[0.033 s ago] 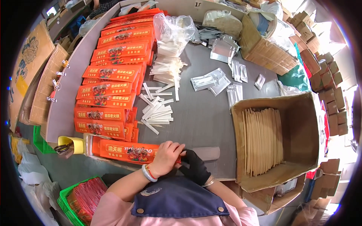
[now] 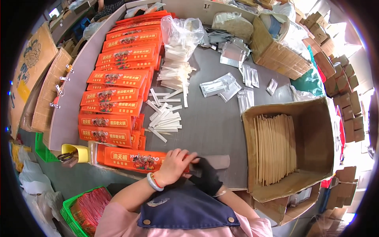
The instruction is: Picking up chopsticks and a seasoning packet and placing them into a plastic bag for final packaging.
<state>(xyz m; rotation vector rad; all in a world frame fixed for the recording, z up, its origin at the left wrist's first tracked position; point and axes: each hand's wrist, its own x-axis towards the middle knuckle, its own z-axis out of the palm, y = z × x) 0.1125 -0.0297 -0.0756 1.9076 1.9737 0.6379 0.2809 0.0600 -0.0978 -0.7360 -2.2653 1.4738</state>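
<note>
My left hand (image 2: 175,167), bare with a bangle at the wrist, is closed over the right end of a long red printed paper sleeve (image 2: 134,159) at the table's near edge. More red sleeves lie under it. Against the left fingertips is my right hand (image 2: 205,175), in a black glove that leaves some fingertips bare. Motion smears its fingers, so its grip is unclear. Beyond the hands lie loose white paper-wrapped strips (image 2: 164,118). Rows of overlapping red sleeves (image 2: 104,134) fill the table's left side.
An open carton (image 2: 312,138) of wooden chopsticks (image 2: 275,148) stands at right. Silver flat packets (image 2: 221,86) lie mid-table, with a clear plastic bag (image 2: 181,31) farther back. A yellow holder (image 2: 81,153) with scissors (image 2: 67,155) is at the left corner; a green crate (image 2: 69,203) sits below.
My right hand has shifted slightly right and its fingers have turned blurred. My left hand stays on the sleeve, almost unmoved.
</note>
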